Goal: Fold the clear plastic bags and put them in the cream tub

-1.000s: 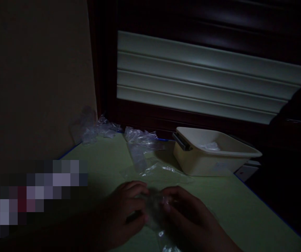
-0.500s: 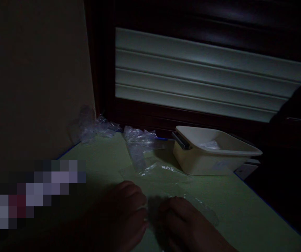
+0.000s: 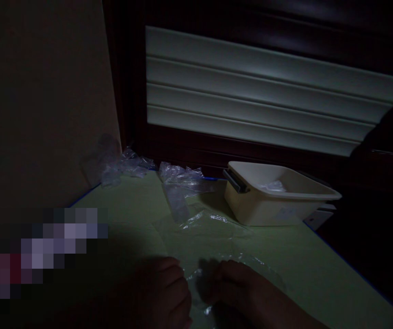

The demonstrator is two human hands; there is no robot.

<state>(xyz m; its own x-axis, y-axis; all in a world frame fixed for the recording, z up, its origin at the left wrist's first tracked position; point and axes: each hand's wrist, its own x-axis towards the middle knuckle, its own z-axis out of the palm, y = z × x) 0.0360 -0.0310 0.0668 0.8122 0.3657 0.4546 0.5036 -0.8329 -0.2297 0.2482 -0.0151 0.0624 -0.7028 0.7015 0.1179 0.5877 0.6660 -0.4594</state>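
Low in the dim view, my left hand (image 3: 170, 292) is closed, its fingers curled down at the near part of a clear plastic bag (image 3: 196, 242). My right hand (image 3: 235, 283) is closed too, its fingertips bent onto the same plastic a short way to the right. Shiny creases of the bag show between the two hands. The bag lies flat on the pale green tabletop (image 3: 124, 214). Shadow hides both thumbs and most of the fingertips.
A cream plastic tub (image 3: 264, 212) with dark handles stands at the back right, some clear plastic (image 3: 273, 186) inside. Crumpled clear bags (image 3: 180, 176) lie along the back edge, and more crumpled plastic (image 3: 133, 164) sits by the wall (image 3: 45, 114). Behind is a slatted panel (image 3: 251, 91).
My left hand has drawn down towards me, its fingers curled in more. The gap between my hands is wider, with more creased plastic showing there. The tub and the other bags stay in place.
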